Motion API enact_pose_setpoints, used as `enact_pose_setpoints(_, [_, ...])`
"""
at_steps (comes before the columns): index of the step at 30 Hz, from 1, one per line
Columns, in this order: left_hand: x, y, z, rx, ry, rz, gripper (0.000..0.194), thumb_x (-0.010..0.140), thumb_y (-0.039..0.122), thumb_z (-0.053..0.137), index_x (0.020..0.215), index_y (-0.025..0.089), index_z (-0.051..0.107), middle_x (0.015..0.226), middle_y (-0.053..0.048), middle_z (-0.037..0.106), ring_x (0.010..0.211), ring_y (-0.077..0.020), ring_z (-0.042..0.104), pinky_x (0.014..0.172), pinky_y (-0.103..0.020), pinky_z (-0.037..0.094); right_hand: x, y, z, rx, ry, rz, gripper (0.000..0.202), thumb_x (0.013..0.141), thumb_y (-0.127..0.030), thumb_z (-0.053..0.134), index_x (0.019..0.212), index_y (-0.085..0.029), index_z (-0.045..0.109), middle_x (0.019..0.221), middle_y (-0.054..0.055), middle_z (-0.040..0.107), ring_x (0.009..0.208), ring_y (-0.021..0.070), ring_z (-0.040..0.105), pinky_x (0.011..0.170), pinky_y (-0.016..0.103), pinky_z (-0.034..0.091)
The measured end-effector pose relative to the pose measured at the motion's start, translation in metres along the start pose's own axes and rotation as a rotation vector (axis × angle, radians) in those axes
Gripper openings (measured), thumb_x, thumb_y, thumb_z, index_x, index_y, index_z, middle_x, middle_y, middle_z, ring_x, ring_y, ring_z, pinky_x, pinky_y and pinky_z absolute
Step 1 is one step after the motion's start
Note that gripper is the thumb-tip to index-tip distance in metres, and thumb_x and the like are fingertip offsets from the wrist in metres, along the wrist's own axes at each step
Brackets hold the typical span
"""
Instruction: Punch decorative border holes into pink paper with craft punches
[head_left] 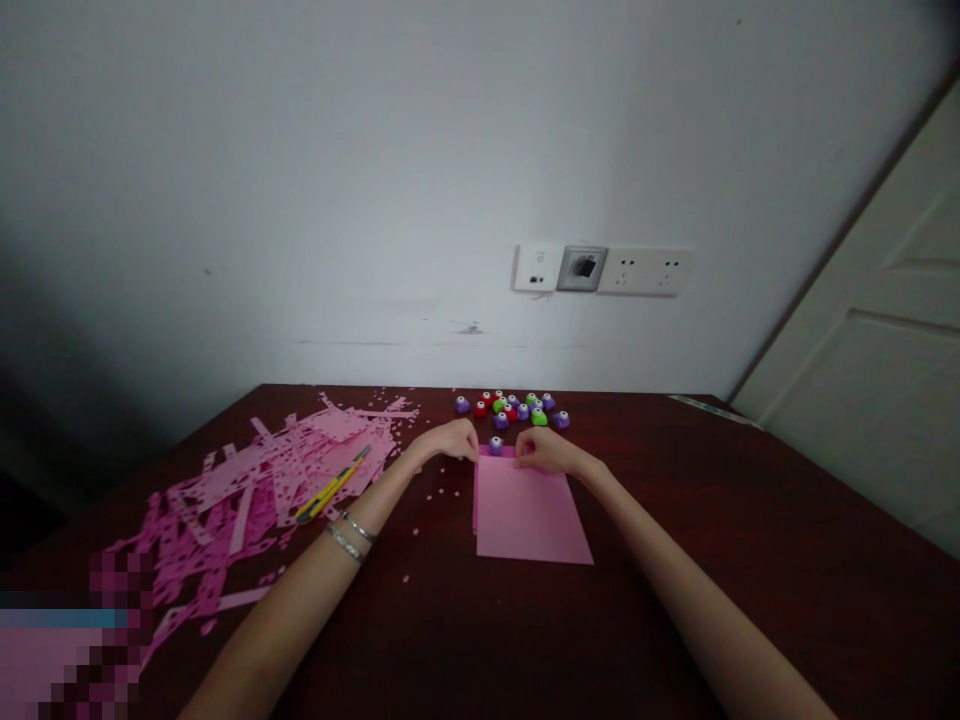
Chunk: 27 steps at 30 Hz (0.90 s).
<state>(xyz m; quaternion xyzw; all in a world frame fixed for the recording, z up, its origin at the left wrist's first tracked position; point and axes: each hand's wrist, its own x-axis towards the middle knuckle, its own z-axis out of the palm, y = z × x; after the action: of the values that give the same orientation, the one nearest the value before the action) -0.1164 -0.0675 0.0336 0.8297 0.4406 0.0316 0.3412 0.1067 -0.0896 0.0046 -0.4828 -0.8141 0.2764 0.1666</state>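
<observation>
A light pink sheet of paper (529, 515) lies in front of me, over a darker pink sheet (475, 510) that shows along its left and top edges. My left hand (456, 440) pinches the top left corner of the paper. At the upper edge, my right hand (546, 450) is closed with its fingertips on the same sheet. Between the two hands a purple craft punch (496, 446) with a white button stands at the paper's top edge. Whether the paper sits in its slot I cannot tell.
Several red, green and purple craft punches (523, 411) stand behind my hands. At left, a heap of punched pink paper scraps (247, 490) carries a yellow utility knife (334, 485). A ruler-like strip (716, 410) lies at the back right. Wall sockets (645, 272) are above the table.
</observation>
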Motion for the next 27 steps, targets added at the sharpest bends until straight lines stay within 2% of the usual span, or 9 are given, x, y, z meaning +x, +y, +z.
enact_pose_setpoints(5, [0.005, -0.005, 0.0, -0.104, 0.029, 0.0, 0.013, 0.056, 0.023, 0.063, 0.059, 0.011, 0.067, 0.044, 0.004, 0.049, 0.047, -0.008, 0.04, 0.048, -0.021, 0.029, 0.001, 0.004, -0.004, 0.023, -0.01, 0.001, 0.016, 0.067, -0.026, 0.06, 0.071, -0.012, 0.066, 0.067, 0.004, 0.064, 0.059, 0.0129, 0.054, 0.051, 0.021, 0.039])
enact_pose_setpoints(12, [0.011, -0.006, 0.005, -0.129, 0.132, 0.003, 0.012, 0.055, 0.023, 0.064, 0.056, 0.011, 0.068, 0.05, 0.003, 0.055, 0.052, -0.0093, 0.044, 0.052, -0.021, 0.032, 0.002, 0.009, -0.007, 0.023, -0.013, 0.017, 0.019, 0.069, -0.028, 0.057, 0.07, -0.011, 0.067, 0.066, 0.005, 0.064, 0.058, 0.0125, 0.053, 0.051, 0.021, 0.039])
enact_pose_setpoints(19, [0.013, -0.006, 0.009, -0.107, 0.115, 0.035, 0.015, 0.056, 0.024, 0.064, 0.061, 0.012, 0.07, 0.053, 0.001, 0.06, 0.053, -0.0104, 0.048, 0.052, -0.021, 0.033, 0.003, 0.012, -0.01, -0.036, -0.052, 0.006, 0.018, 0.066, -0.023, 0.057, 0.065, -0.01, 0.069, 0.058, 0.003, 0.062, 0.051, 0.0102, 0.048, 0.047, 0.02, 0.034])
enact_pose_setpoints(27, [0.014, -0.008, 0.005, -0.134, 0.112, 0.051, 0.016, 0.056, 0.022, 0.065, 0.068, 0.014, 0.072, 0.063, -0.002, 0.067, 0.062, -0.0135, 0.056, 0.059, -0.021, 0.039, 0.0, 0.009, -0.013, 0.0, -0.047, -0.029, 0.019, 0.068, -0.023, 0.056, 0.069, -0.01, 0.07, 0.061, 0.004, 0.064, 0.054, 0.0112, 0.051, 0.049, 0.02, 0.037])
